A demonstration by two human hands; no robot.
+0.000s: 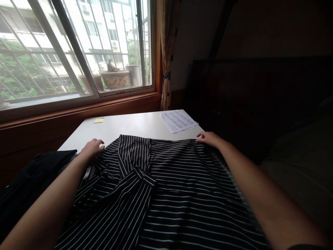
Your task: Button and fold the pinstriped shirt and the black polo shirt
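Note:
A black shirt with white stripes (187, 180) lies spread over the near part of the white table (130, 121). Its collar end points toward the window, and a striped strip with a squared end lies folded across its left half. At the shirt's far left edge is my left hand (91, 149), fingers loosely bent and apart. My right hand (209, 138) rests at the far right corner of the cloth, with a gap between the fingertips and the lower one touching the fabric. Neither hand visibly grips the shirt. The near end of the shirt runs out of view.
Dark folded cloth (39, 173) lies at the left beside my forearm. Printed papers (179, 120) sit at the table's far right corner, and a yellow note (99, 119) at the far left. Beyond are a barred window (117, 45) and a tied curtain (168, 62). The right side is dark.

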